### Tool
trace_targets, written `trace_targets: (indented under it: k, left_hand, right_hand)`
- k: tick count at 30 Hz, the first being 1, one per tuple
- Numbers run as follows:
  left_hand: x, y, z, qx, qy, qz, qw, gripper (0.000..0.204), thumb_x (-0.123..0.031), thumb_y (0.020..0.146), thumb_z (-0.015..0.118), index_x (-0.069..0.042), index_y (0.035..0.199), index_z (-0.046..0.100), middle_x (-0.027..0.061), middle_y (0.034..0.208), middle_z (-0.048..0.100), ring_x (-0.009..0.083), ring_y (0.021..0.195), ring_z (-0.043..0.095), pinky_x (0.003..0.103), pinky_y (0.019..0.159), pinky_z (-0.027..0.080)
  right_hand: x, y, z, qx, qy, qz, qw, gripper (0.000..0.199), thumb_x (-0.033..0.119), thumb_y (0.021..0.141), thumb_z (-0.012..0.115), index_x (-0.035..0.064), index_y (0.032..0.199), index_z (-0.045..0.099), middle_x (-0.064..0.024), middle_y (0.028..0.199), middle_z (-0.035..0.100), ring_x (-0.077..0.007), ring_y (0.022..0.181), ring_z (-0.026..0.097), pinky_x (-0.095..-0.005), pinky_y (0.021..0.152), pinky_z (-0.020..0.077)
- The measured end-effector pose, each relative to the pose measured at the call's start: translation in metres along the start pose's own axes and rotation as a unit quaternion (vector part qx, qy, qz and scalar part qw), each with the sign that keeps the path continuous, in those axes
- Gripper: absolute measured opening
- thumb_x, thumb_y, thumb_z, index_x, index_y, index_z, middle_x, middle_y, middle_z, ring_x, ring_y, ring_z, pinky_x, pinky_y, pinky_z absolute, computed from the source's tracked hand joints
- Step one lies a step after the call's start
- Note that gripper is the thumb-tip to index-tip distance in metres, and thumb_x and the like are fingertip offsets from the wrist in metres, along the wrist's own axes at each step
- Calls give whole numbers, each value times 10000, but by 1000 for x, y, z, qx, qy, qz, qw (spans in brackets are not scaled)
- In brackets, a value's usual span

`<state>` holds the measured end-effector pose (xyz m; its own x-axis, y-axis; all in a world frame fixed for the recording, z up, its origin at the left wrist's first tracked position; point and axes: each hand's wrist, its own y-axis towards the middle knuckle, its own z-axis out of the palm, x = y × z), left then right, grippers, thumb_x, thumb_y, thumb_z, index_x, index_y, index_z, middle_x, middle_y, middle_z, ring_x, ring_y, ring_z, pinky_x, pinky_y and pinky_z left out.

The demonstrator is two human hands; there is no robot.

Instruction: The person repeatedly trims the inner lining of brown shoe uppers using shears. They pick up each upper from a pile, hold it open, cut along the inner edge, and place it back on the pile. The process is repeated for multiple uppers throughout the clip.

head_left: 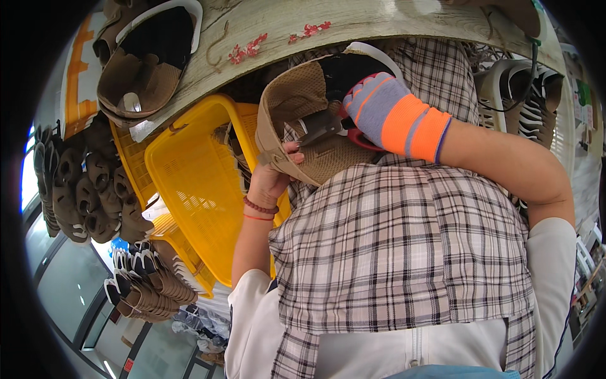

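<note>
And the left hand (273, 178) pinches the brown shoe upper (331, 161) beside the yellow basket (183, 208), brown pieces (235, 158) showing by its right rim, while the gloved right hand (382, 112) grips red-handled scissors (319, 126) inside the upper!

Pale wood-grain tabletop (385, 20) w/ red floral marks (247, 48); on L end, brn shoe upper (142, 79) w/ white rim, 2nd brn pc (108, 43) just beside, partly hidden

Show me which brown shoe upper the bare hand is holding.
The brown mesh shoe upper at picture centre: the bare left hand holds its edge. Others, like the brown upper on the pale wood-grain table at upper left, are untouched.
</note>
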<state>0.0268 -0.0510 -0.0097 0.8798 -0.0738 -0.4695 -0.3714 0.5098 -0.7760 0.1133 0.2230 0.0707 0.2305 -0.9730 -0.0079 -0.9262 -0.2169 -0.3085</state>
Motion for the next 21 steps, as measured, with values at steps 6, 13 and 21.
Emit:
trace_targets:
  k: [6,13,21]
  left_hand:
    - [5,5,-5,-3,-4,-11,1000,296,25,768,729,-21,1052,656,61,903,681,162,790,662,320,681,543]
    - [1,4,-4,5,17,-11,1000,337,22,779,723,-6,1104,639,81,991,665,174,837,651,339,721,556]
    - [-5,-6,19,28,4,-9,1000,366,37,768,723,-4,1121,634,91,1038,659,157,818,645,304,731,554]
  right_hand:
    - [-17,-11,-17,102,59,42,992,192,263,735,709,97,832,705,-64,746,686,-225,709,689,-348,553,524]
    - [-57,-32,9,66,179,73,979,770,661,612,742,9,1008,634,-138,922,657,-329,892,643,-393,762,527]
    - [-52,-22,10,109,212,21,971,778,662,609,740,28,1043,624,-130,867,643,-331,858,632,-404,711,512]
